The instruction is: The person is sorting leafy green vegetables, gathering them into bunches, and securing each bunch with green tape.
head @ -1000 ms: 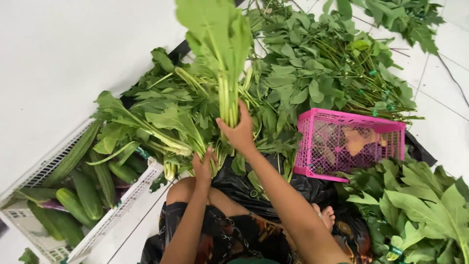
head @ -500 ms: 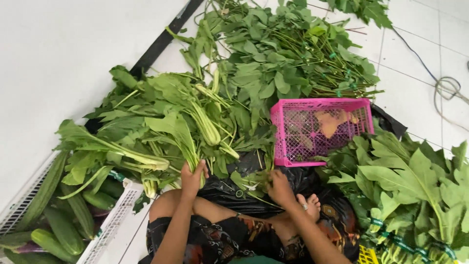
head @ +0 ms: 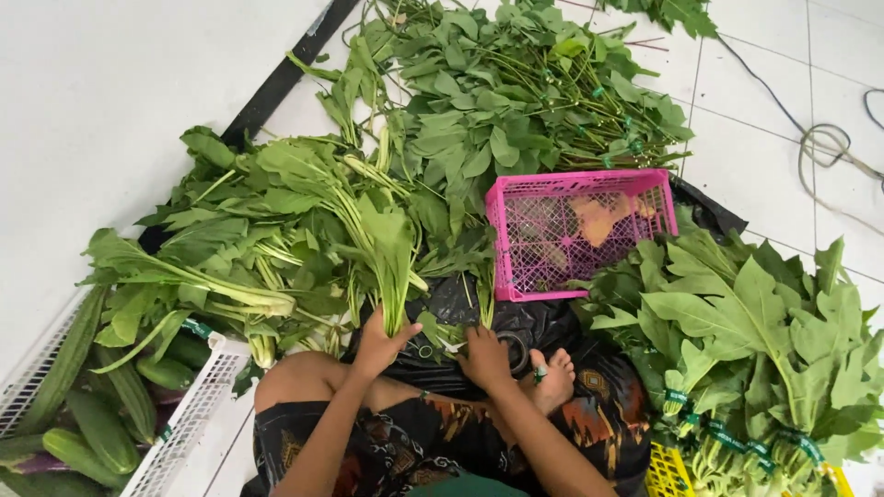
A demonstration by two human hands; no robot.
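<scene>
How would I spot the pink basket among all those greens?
Start from the person's bare foot at bottom centre and look just above it, past the black plastic sheet. There sits the pink basket, a rectangular lattice crate, the only pink thing among green leaves.

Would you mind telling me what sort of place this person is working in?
Probably a vegetable stall or sorting spot on a tiled floor. The left hand grips a bunch of leafy greens, beside a pink basket and a white crate of gourds.
</scene>
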